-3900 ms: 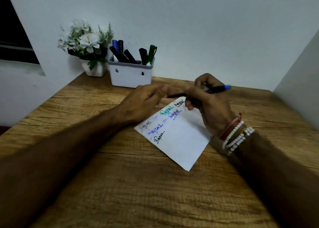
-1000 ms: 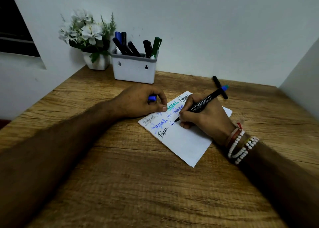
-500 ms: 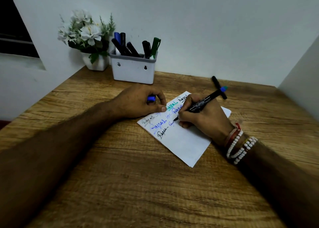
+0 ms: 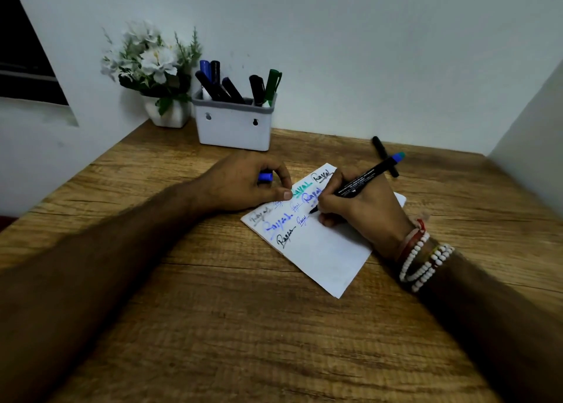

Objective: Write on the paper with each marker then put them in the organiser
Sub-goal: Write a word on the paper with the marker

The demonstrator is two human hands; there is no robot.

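The blue marker [image 4: 362, 180], pinched in the right hand [image 4: 362, 216], touches the paper [image 4: 329, 256] with its tip. The left hand [image 4: 237, 186] curls round a blue cap [image 4: 265, 177], which we see only partly; the handwriting we cannot read.

White paper [image 4: 329, 250], black blue-ended marker [image 4: 362, 181], brown woodgrain table [image 4: 243, 326].

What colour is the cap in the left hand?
The cap is blue; head view.
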